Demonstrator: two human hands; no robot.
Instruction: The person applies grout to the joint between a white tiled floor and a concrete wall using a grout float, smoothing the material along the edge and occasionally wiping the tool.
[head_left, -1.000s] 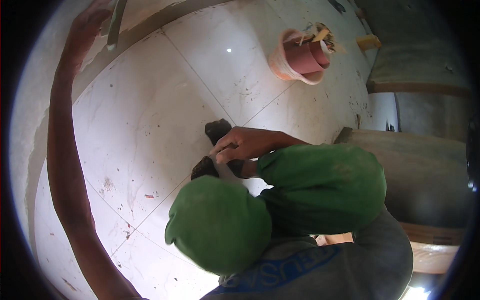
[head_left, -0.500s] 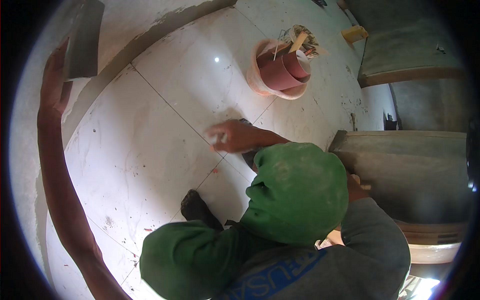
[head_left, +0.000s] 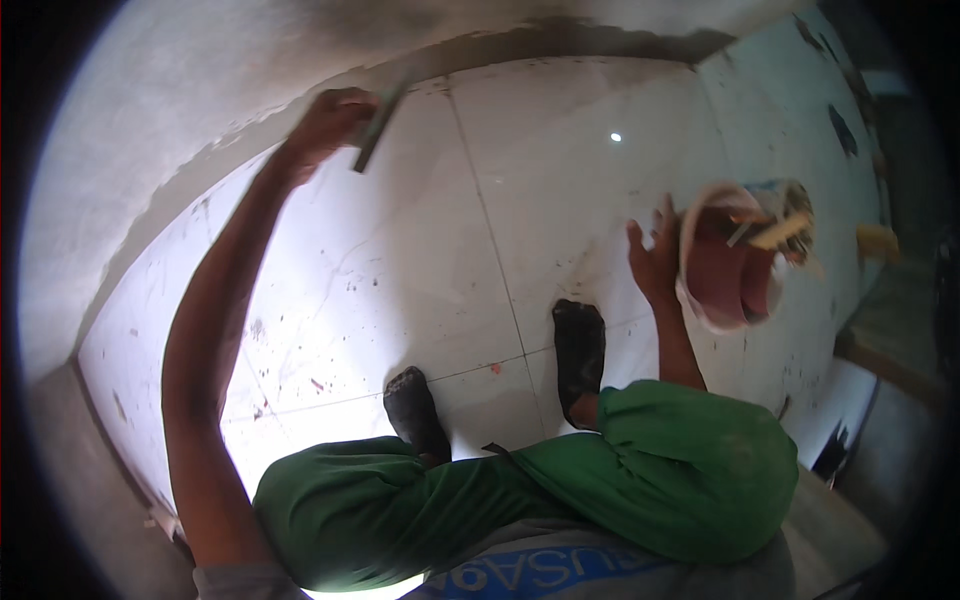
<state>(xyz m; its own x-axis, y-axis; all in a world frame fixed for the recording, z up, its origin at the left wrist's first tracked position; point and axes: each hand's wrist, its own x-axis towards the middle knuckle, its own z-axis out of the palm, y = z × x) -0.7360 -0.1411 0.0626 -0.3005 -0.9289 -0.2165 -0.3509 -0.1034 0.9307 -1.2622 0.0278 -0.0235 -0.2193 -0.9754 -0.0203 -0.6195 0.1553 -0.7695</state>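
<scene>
My left hand (head_left: 333, 122) is closed around the back of a flat grey hand float (head_left: 380, 128). Its board is seen nearly edge-on, off the wall and above the white tile floor. On the right, my right hand (head_left: 655, 250) has its fingers spread and holds nothing. Close beside it stands a pale, stained bucket (head_left: 690, 285); whether the hand touches its rim I cannot tell. Reddish-brown rolled sheets (head_left: 718, 270), like sandpaper, fill the bucket, with a wooden piece (head_left: 782, 232) among other items at its far side.
A plastered wall (head_left: 200, 100) curves along the far left, with a darker grey band (head_left: 560, 45) at its foot. My dark-socked feet (head_left: 580, 345) rest on the marked tiles (head_left: 420, 250). A yellowish block (head_left: 878, 243) lies at the far right.
My view has swung round, so the bucket appears lower and farther right. The float has come away from the wall. My right hand has reached out beside the bucket, its fingers now spread.
</scene>
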